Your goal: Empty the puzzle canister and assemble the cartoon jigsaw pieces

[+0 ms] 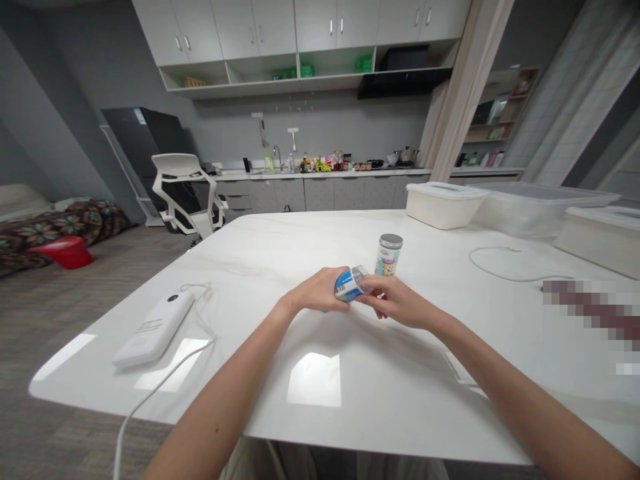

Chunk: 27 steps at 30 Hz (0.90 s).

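Observation:
My left hand [324, 289] is wrapped around a small blue-and-white container [347, 285] with a barcode on its side. The container is tilted, its clear end pointing up and to the right. At that clear end, the fingers of my right hand [395, 300] are closed on it. My right fingers partly cover the end, so I cannot make out its exact shape. Just behind my right hand a clear jar [388, 256] with a silver lid and a colourful label stands upright on the white table [270, 253].
On the left lies a white power bank [155, 330] with a white cable running off the front edge. Lidded plastic boxes [445, 205] line the back right, with another thin cable [495, 275] before them. A pixelated patch covers something at the right edge.

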### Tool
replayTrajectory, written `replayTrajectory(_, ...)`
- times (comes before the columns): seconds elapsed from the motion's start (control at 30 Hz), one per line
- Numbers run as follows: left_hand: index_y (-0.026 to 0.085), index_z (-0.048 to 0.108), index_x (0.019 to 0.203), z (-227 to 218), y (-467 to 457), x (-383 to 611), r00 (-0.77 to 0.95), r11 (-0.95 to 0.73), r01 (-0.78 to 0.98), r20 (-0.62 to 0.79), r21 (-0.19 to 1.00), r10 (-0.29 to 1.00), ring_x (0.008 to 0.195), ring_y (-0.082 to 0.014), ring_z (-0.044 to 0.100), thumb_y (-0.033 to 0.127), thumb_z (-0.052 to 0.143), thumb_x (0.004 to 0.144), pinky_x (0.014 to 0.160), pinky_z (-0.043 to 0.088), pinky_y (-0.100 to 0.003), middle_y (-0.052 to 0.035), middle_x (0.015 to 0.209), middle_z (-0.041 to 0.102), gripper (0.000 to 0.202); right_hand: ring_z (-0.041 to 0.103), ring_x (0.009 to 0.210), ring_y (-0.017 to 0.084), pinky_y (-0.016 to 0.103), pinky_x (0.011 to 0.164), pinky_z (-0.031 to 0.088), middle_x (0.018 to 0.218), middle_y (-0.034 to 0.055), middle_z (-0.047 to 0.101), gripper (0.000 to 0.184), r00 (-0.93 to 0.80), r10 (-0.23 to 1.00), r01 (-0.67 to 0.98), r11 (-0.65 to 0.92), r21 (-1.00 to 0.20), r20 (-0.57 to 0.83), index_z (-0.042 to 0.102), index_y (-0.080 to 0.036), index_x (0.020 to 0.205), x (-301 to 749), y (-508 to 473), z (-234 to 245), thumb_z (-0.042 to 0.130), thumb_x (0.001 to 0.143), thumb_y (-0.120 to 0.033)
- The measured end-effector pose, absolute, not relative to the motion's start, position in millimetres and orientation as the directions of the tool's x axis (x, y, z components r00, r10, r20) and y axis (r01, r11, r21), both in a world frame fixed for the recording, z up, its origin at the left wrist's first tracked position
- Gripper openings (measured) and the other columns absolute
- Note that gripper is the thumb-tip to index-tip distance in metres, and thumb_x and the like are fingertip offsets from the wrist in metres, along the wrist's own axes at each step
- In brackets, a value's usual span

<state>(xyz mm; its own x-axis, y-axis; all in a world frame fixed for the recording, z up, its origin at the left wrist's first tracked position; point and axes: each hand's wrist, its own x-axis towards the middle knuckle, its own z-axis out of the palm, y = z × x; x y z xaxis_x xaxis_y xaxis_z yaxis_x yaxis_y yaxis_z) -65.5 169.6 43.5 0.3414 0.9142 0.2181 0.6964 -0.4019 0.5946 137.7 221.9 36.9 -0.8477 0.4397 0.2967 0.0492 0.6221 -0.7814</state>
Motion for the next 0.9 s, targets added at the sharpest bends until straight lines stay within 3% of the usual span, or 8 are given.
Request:
replayTrajectory(0.27,0.018,0.06,0.096,45,169,-63,0.345,-0.312,0.605,0.112,0.733,0.932,0.072,-0.0153,0.055,0.021,0.07,0.059,0.062,0.042,-0.024,0.0019,0.084,0.062,0.038,0.055,0.049,0.01,0.021,0.043,0.044,0.066,-0.002,0.059,0.022,-0.833,0.489,0.084,0.573,-0.815,0.258,0.064,-0.019,0.078,142,225,41,0.061,0.089,-0.038)
replayTrajectory(0.43,0.016,0.06,0.085,43,170,-67,0.418,-0.227,0.495,-0.001,0.839,0.909,0.069,-0.0146,0.053,0.028,0.074,0.057,0.06,0.041,-0.024,0.0016,0.078,0.059,0.034,0.06,0.046,0.01,0.02,0.042,0.043,0.064,-0.0026,0.061,0.022,-0.864,0.447,0.083,0.581,-0.809,0.233,0.063,-0.019,0.075,144,221,44,0.062,0.088,-0.036)
replayTrajectory(0.63,0.016,0.058,0.072,43,172,-67,0.504,-0.184,0.436,-0.069,0.881,0.861,0.058,-0.011,0.049,0.028,0.077,0.054,0.054,0.04,-0.022,0.004,0.067,0.057,0.029,0.065,0.048,0.01,0.018,0.04,0.038,0.077,0.0002,0.068,0.022,-0.925,0.361,0.102,0.535,-0.839,0.118,0.071,-0.018,0.095,148,217,52,0.058,0.091,-0.036)
replayTrajectory(0.8,0.015,0.061,0.074,44,171,-65,0.526,-0.085,0.365,-0.13,0.927,0.84,0.057,-0.0132,0.053,0.033,0.077,0.052,0.052,0.044,-0.024,0.0016,0.067,0.061,0.033,0.051,0.034,0.007,0.018,0.037,0.036,0.049,-0.0061,0.054,0.029,-0.932,0.359,0.129,0.471,-0.873,0.056,0.071,-0.015,0.096,149,215,61,0.062,0.089,-0.041)
replayTrajectory(0.9,0.015,0.062,0.074,46,170,-64,0.531,-0.061,0.362,-0.152,0.93,0.834,0.058,-0.0145,0.056,0.035,0.077,0.052,0.052,0.045,-0.024,0.0011,0.066,0.062,0.034,0.05,0.033,0.006,0.017,0.035,0.034,0.052,-0.0054,0.054,0.029,-0.923,0.383,0.139,0.437,-0.888,0.044,0.07,-0.014,0.084,149,215,63,0.067,0.084,-0.043)
